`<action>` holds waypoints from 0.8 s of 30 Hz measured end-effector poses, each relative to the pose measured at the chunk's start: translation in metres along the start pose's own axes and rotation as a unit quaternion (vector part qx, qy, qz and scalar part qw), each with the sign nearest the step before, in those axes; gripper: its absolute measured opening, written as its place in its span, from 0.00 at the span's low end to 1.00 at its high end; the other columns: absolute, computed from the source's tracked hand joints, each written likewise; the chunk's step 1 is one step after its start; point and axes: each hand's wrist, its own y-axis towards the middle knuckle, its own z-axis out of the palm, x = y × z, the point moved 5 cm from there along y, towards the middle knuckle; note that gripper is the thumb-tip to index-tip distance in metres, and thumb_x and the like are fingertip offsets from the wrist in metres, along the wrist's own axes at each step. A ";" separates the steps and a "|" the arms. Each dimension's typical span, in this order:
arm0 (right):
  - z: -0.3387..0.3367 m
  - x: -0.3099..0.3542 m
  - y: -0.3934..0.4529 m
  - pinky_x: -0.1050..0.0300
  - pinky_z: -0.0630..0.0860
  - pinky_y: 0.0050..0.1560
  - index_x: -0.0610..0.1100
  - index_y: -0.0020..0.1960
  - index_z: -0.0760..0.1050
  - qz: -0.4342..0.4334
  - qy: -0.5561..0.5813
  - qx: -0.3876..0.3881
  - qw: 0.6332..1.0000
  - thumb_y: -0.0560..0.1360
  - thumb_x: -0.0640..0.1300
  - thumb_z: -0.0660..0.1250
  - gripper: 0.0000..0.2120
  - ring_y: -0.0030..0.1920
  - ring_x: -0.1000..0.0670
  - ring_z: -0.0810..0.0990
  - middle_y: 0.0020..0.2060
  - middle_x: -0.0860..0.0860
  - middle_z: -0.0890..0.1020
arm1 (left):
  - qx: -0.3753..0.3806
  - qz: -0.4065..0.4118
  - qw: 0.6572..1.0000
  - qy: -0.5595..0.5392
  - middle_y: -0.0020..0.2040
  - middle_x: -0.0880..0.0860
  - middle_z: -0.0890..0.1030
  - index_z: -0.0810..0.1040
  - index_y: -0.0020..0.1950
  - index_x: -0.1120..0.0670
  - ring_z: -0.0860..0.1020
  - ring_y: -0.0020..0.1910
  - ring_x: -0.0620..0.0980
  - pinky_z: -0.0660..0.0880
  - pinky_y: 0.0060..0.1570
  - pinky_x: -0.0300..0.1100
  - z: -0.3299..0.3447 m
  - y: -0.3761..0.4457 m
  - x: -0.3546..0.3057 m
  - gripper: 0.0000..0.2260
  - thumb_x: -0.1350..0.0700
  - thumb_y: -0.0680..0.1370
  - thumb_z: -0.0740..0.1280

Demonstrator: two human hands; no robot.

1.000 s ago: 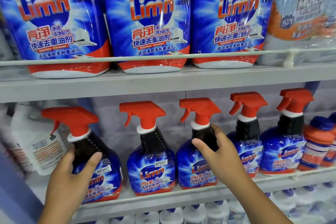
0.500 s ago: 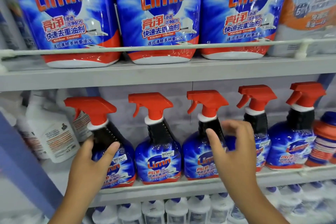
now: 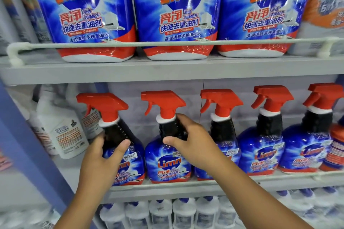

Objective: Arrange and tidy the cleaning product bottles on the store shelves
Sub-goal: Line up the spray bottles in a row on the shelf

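Several blue Limn spray bottles with red trigger heads stand in a row on the middle shelf (image 3: 204, 187). My left hand (image 3: 100, 158) grips the black neck of the leftmost spray bottle (image 3: 119, 135). My right hand (image 3: 193, 143) grips the black neck of the second spray bottle (image 3: 167, 163), thumb in front, fingers behind. A third spray bottle (image 3: 221, 124) stands just right of that hand, partly hidden by my wrist. Two more spray bottles (image 3: 260, 154) follow to the right.
Three large blue Limn refill bottles (image 3: 176, 14) stand on the upper shelf behind a white guard rail (image 3: 167, 43). A white jug (image 3: 61, 135) sits left of the sprays. Small white bottles (image 3: 167, 214) fill the lower shelf. An orange-capped bottle (image 3: 337, 147) stands at the far right.
My right hand left the third spray bottle, moved left and took hold of the second bottle's neck. My left hand stays on the leftmost bottle. The camera moved closer and shifted left.
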 end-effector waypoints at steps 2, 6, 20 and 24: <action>0.002 0.000 -0.001 0.75 0.72 0.47 0.57 0.66 0.73 -0.004 0.003 -0.011 1.000 0.75 0.50 0.75 0.22 0.52 0.58 0.80 0.54 0.57 0.83 | -0.001 0.000 1.000 0.004 0.50 0.41 0.81 0.75 0.48 0.40 0.80 0.52 0.49 0.73 0.51 0.51 0.001 0.000 0.001 0.08 0.46 0.76 0.74; -0.003 -0.003 -0.020 0.69 0.73 0.60 0.58 0.70 0.72 -0.019 0.015 -0.004 1.000 0.75 0.52 0.75 0.25 0.60 0.63 0.77 0.60 0.63 0.81 | -0.049 0.009 0.999 0.012 0.62 0.45 0.78 0.73 0.65 0.43 0.76 0.65 0.50 0.71 0.63 0.47 -0.005 -0.010 0.000 0.23 0.43 0.73 0.75; -0.198 -0.119 -0.089 0.59 0.76 0.63 0.57 0.63 0.76 0.044 0.025 -0.223 0.974 0.71 0.57 0.74 0.21 0.60 0.60 0.80 0.60 0.58 0.82 | 0.171 0.128 0.976 0.039 0.78 0.40 0.65 0.57 0.80 0.39 0.66 0.76 0.40 0.63 0.72 0.37 0.155 -0.088 -0.093 0.39 0.41 0.74 0.73; -0.193 -0.137 -0.062 0.58 0.77 0.60 0.62 0.61 0.74 0.054 -0.012 -0.126 0.990 0.73 0.51 0.77 0.20 0.56 0.61 0.82 0.55 0.62 0.83 | 0.171 0.094 0.976 0.099 0.79 0.46 0.66 0.55 0.82 0.45 0.66 0.77 0.47 0.66 0.70 0.44 0.188 -0.089 -0.094 0.43 0.43 0.74 0.76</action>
